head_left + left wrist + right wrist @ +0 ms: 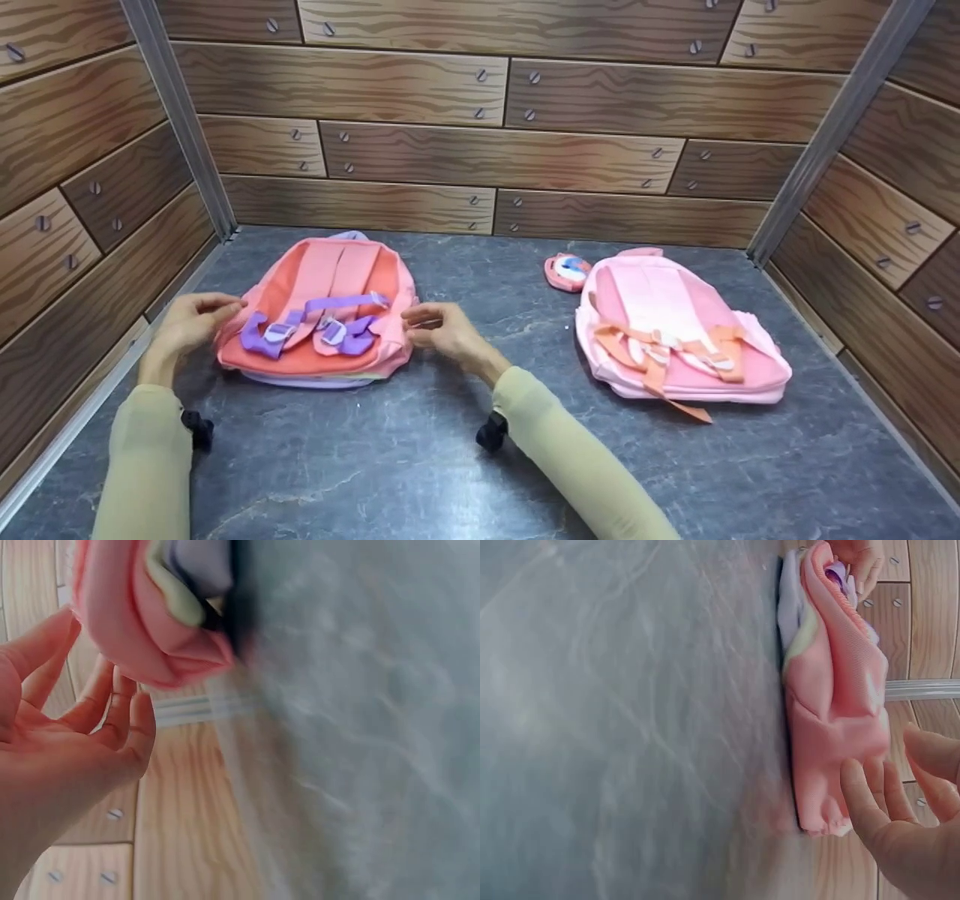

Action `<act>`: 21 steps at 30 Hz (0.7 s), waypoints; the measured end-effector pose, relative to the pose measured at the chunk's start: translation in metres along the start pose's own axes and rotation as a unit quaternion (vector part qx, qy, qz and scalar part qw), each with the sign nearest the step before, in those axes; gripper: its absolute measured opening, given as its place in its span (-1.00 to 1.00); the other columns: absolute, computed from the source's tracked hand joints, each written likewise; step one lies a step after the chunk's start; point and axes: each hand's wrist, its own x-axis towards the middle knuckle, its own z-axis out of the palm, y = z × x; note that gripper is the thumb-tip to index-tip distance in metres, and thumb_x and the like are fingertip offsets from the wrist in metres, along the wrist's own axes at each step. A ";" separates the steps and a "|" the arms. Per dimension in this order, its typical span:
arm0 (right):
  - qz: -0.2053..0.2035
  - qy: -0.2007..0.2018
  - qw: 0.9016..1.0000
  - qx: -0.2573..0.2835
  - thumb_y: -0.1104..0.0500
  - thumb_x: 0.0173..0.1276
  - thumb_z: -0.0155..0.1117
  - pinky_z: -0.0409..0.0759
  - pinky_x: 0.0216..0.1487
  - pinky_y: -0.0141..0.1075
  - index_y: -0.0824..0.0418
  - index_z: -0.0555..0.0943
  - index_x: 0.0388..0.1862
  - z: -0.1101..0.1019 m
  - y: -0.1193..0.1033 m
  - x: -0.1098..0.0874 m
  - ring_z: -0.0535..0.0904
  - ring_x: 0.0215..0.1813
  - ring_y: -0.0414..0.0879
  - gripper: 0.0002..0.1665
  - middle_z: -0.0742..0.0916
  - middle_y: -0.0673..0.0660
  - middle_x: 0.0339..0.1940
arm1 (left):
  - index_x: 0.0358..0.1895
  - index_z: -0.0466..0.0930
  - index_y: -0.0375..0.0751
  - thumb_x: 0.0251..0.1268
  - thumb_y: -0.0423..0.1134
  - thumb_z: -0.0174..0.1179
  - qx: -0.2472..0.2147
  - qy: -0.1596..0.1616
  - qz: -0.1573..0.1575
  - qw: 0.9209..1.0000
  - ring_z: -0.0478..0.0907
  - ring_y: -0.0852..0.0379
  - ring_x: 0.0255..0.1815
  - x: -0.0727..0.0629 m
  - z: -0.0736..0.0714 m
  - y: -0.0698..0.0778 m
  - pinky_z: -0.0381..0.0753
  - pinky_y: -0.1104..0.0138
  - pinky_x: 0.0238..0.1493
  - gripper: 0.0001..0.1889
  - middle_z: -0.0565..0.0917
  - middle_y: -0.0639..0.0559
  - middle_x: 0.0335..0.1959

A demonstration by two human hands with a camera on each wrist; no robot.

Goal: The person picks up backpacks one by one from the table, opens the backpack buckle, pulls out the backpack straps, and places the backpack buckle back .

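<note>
A coral-pink backpack (319, 277) lies with its straps up on the left of the grey surface. Purple webbing (345, 301) and buckles lie across its back panel. At the bag's left side is my left hand (187, 322); the left wrist view shows its fingers (94, 701) loosely bent along the pink fabric (112, 607), not closed round it. My right hand (454, 334) is at the opposite side, its fingertips against or very near the bag's side (840, 742). Its thumb and fingers are spread apart in the right wrist view.
To the right lies a light pink backpack (660, 292) with orange straps (652, 375), one strap end trailing on the surface (450, 465). Beside its top is a small red-and-white round item (568, 271). Wood-patterned walls (487, 150) enclose the back and both sides.
</note>
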 end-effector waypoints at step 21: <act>-0.028 -0.031 0.999 0.000 0.31 0.34 0.28 0.61 0.12 0.01 0.48 0.56 0.10 -0.076 -0.009 -0.050 0.65 -0.05 -0.06 -0.61 0.72 0.16 -0.02 | -0.09 0.62 -0.39 0.52 -0.11 0.01 -0.065 0.043 0.085 0.993 0.48 0.14 -0.14 0.014 0.068 0.080 0.43 0.40 -0.10 -0.64 0.65 -0.21 -0.12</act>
